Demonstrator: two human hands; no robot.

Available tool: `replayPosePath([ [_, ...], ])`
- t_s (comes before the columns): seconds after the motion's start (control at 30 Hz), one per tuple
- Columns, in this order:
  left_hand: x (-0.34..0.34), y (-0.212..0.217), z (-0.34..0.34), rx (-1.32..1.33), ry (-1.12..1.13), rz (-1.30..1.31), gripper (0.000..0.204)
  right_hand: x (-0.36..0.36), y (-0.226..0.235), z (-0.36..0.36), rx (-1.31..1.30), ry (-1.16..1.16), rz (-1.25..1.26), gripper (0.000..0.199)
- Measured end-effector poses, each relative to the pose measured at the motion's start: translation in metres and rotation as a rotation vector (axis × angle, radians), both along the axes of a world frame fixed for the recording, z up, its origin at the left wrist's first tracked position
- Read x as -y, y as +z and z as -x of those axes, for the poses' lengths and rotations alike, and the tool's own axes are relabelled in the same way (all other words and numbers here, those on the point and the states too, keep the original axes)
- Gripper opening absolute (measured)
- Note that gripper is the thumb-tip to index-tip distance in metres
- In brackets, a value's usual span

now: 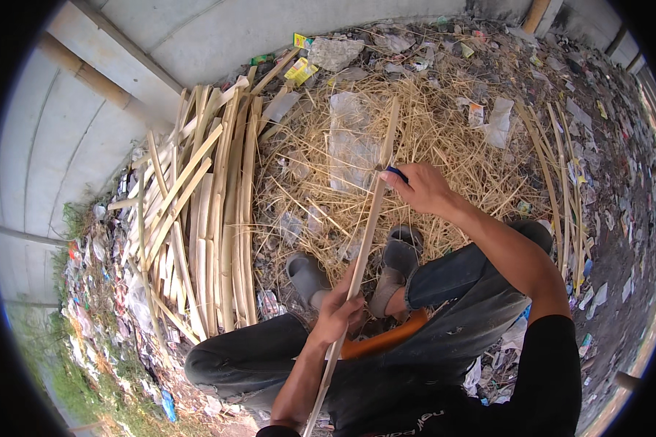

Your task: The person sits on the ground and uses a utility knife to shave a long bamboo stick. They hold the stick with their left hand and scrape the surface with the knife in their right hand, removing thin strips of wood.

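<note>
Strip: pale, long point(372, 218), slanting away from us, right of the slat pile point(229, 226), clear of it.
Left hand: ours point(335, 315), wrapped round the strip's near stretch, right of the pile.
Right hand: ours point(426, 189), closed on a blue-handled tool point(396, 173), likely a knife, against the strip, farther right of the pile.
Shavings: loose spread point(444, 138) right of the pile; can't tell if the strip's far end touches them.
Slip risk: tool snags on a knot, jumps, hits our left hand.
Split risk: edge digs too deep, grain tears, strip cracks.
</note>
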State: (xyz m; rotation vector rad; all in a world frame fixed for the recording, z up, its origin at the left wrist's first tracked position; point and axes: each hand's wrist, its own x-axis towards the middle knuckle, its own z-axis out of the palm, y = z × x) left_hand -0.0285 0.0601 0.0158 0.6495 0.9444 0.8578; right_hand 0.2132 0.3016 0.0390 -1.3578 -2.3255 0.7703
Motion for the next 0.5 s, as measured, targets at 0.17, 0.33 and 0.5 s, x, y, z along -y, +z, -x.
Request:
replayPosePath([
  [0.17, 0.002, 0.004, 0.003, 0.003, 0.035, 0.010, 0.081, 0.050, 0.008, 0.024, 0.094, 0.271, 0.034, 0.063],
  [0.33, 0.010, -0.003, 0.002, 0.016, 0.009, -0.019, 0.081, -0.027, -0.004, -0.011, 0.027, -0.041, 0.028, 0.062],
  [0.5, 0.011, 0.001, 0.002, 0.068, 0.007, -0.025, 0.079, -0.017, 0.015, -0.015, -0.075, -0.072, -0.030, 0.060],
])
